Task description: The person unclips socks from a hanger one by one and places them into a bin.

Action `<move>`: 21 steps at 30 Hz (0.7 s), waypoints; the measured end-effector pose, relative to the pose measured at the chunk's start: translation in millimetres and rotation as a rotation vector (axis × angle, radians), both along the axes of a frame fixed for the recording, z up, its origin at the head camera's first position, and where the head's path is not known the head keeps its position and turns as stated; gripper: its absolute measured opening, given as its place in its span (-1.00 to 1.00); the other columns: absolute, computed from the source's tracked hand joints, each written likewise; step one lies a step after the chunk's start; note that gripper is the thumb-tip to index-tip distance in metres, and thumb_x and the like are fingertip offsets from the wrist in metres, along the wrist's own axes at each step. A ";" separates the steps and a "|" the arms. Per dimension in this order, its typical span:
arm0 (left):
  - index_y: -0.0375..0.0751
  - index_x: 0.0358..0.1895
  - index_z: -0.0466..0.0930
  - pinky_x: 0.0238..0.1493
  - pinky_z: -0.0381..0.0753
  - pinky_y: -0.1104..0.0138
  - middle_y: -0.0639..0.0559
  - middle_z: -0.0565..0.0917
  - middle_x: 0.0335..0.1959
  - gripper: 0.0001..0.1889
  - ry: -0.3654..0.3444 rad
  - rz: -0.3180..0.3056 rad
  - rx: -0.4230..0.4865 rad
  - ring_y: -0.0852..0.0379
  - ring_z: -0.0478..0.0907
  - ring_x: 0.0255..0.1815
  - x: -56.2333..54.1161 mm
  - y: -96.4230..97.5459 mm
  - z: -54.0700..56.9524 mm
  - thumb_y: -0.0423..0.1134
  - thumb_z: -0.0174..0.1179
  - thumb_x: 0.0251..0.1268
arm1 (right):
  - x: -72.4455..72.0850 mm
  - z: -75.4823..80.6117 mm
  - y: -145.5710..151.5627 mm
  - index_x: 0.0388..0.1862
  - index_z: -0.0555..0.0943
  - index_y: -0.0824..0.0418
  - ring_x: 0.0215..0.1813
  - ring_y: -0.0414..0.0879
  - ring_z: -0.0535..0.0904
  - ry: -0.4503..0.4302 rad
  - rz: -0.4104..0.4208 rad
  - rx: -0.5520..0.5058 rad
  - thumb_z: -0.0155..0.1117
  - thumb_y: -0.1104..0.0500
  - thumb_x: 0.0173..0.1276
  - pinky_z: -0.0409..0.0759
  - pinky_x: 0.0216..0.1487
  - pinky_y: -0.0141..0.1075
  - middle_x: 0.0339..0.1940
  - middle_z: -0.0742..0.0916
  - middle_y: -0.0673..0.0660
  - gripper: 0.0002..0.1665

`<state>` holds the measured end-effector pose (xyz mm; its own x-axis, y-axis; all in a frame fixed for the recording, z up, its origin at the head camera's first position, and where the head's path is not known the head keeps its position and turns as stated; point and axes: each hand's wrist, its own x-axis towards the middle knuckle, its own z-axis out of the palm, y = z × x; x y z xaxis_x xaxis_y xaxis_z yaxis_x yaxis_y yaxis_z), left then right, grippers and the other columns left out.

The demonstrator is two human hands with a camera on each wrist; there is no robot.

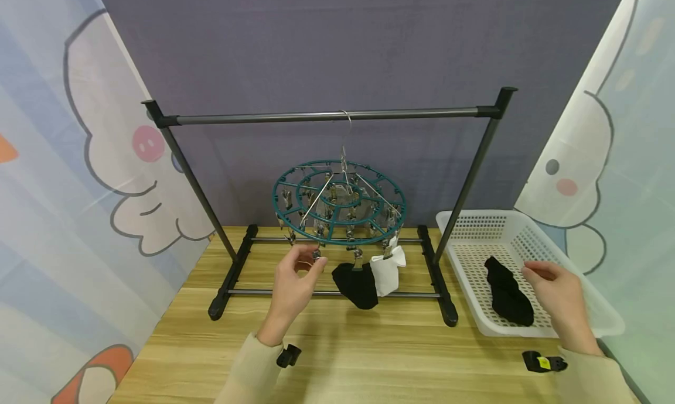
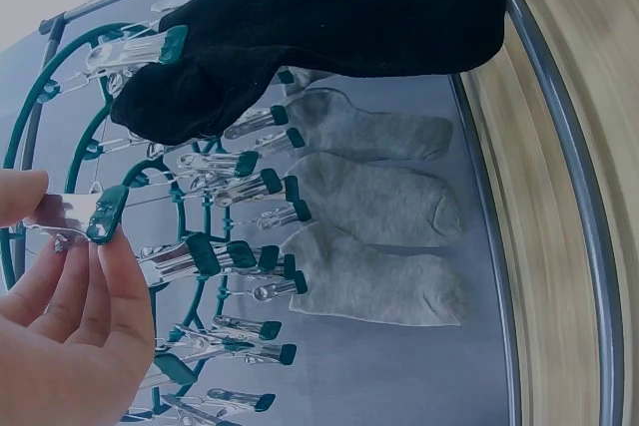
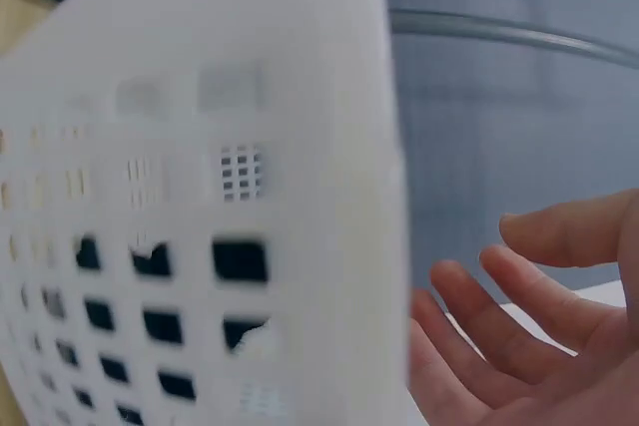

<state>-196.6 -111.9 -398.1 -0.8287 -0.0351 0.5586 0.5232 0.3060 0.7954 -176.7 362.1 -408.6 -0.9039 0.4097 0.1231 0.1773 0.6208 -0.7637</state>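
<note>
My left hand [image 1: 293,281] pinches a metal clip [image 2: 68,214] with a green tip between thumb and fingers, at the front edge of a round green clip hanger [image 1: 337,240]. To its right a black sock [image 1: 356,287] and a white sock [image 1: 386,275] hang from clips. Several grey socks [image 2: 384,197] hang farther in, seen in the left wrist view. My right hand [image 1: 561,293] is over the right part of a white basket [image 3: 344,246], fingers loosely bent and holding nothing. Left of those fingers, another black sock [image 1: 508,295] lies in the basket.
The hanger hooks over the bar [image 1: 263,118] of a dark metal rack standing on a wooden table [image 1: 348,357]. The rack's right foot [image 1: 447,310] is close beside the basket. A grey cloth [image 1: 337,47] hangs behind, with cartoon-print curtains [image 1: 111,129] at both sides.
</note>
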 end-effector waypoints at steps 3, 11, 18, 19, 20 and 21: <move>-0.22 0.04 0.66 -0.15 0.65 0.28 -0.03 0.65 -0.21 -0.74 -0.004 -0.004 0.002 0.09 0.60 -0.24 -0.7 0.2 -0.1 -0.26 0.39 0.35 | -0.3 3.9 -8.0 0.34 0.50 0.41 0.10 0.21 0.51 0.004 0.049 -0.009 0.07 -0.07 0.61 0.49 -0.08 -0.04 0.25 0.57 0.46 -0.38; -0.23 0.05 0.66 -0.13 0.65 0.26 -0.05 0.64 -0.21 -0.74 -0.006 -0.013 0.008 0.06 0.60 -0.23 -0.8 1.9 0.2 -0.27 0.37 0.36 | -4.8 21.0 -31.6 0.33 0.54 0.32 -0.01 -0.35 0.47 0.081 0.156 -0.034 0.18 -0.15 0.55 0.52 0.05 -0.15 0.08 0.65 -0.05 -0.36; -0.22 0.06 0.65 -0.12 0.65 0.26 -0.05 0.63 -0.21 -0.74 -0.017 -0.016 0.010 0.05 0.59 -0.22 -0.9 1.9 -0.6 -0.25 0.36 0.38 | -6.7 39.6 -59.3 0.27 0.57 0.34 -0.07 -0.47 0.55 0.210 0.311 -0.114 0.27 -0.03 0.53 0.48 -0.09 -0.61 -0.08 0.63 -0.38 -0.46; -0.22 0.06 0.65 -0.12 0.65 0.26 -0.05 0.63 -0.21 -0.74 -0.017 -0.016 0.010 0.06 0.59 -0.22 -0.7 2.0 -0.5 -0.25 0.36 0.38 | -7.1 41.5 -64.2 0.27 0.57 0.34 -0.06 -0.45 0.58 0.222 0.340 -0.130 0.27 -0.01 0.53 0.50 -0.07 -0.60 -0.07 0.65 -0.35 -0.47; -0.22 0.05 0.65 -0.12 0.65 0.26 -0.04 0.63 -0.21 -0.74 -0.018 -0.017 0.010 0.07 0.59 -0.22 -0.7 1.9 -0.6 -0.25 0.36 0.38 | -7.4 43.2 -69.3 0.26 0.57 0.35 -0.05 -0.43 0.60 0.233 0.367 -0.146 0.28 0.01 0.53 0.51 -0.06 -0.59 -0.06 0.67 -0.32 -0.49; -0.22 0.05 0.65 -0.13 0.65 0.27 -0.03 0.63 -0.22 -0.75 -0.018 -0.015 0.009 0.08 0.59 -0.22 -0.6 1.9 -0.7 -0.25 0.36 0.38 | -7.9 44.6 -74.5 0.25 0.58 0.35 -0.05 -0.40 0.62 0.246 0.392 -0.160 0.28 0.03 0.53 0.53 -0.04 -0.58 -0.05 0.69 -0.28 -0.51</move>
